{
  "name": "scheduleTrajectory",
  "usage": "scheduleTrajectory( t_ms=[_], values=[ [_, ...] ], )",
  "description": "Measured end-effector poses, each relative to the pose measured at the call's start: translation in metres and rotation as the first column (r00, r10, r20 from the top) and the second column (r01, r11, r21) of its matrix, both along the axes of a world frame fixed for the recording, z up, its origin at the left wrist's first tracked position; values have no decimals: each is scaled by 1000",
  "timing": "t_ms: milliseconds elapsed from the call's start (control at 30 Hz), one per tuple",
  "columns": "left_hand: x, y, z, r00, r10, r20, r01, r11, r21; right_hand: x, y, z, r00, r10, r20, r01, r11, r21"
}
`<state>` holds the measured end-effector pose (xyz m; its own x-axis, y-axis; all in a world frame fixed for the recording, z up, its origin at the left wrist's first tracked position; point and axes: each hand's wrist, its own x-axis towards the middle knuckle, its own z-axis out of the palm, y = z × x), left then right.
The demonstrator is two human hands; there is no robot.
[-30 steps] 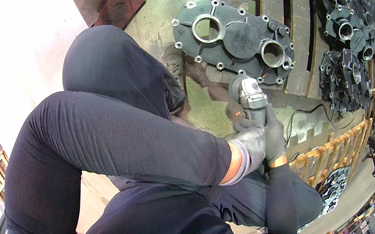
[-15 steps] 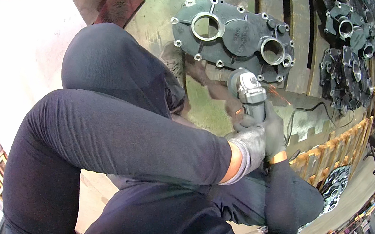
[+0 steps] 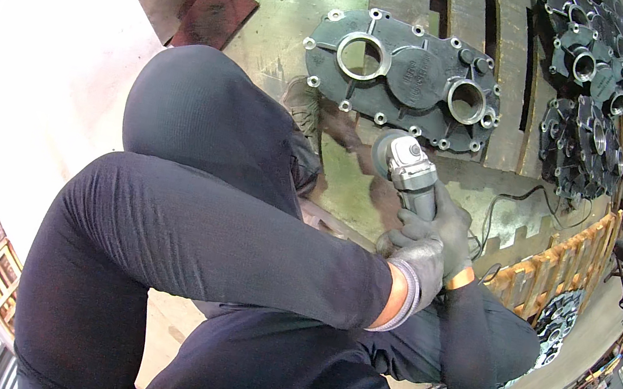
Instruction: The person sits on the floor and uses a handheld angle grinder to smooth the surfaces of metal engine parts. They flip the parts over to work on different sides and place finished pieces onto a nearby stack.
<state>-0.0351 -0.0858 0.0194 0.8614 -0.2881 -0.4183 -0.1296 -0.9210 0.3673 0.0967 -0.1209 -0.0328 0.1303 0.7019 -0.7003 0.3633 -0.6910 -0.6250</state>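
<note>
Head view: your gloved left hand and right hand both wrap tight around the angle grinder, steadying its disc at the near edge of the grey casting on the pallet.

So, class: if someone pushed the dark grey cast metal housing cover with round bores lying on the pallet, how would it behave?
The dark grey cast metal housing cover probably feels heavy and rigid, being thick-looking cast metal. Lying flat on the wooden pallet slats, it would likely slide rather than roll or tip.
</note>
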Motion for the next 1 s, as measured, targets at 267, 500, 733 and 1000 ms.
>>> scheduleTrajectory(
  t_ms=[267, 500, 733, 1000],
  values=[
    [-5, -36, -43, 985, 147, 86, -147, 989, -11, -11, 8, -29, 987, 83, 134, -89, 995, 37],
    [-2, 12, 5, 999, 32, 39, -33, 999, 19, -22, 20, -33, 955, 96, 280, -114, 992, 47],
    [-1, -2, -4, 997, 58, 40, -63, 989, 130, -18, 15, -38, 966, 105, 235, -113, 993, 20],
    [-1, 4, -8, 1000, -6, 24, 5, 999, 45, -14, 17, -38, 960, 146, 237, -156, 987, 24]
  ],
)
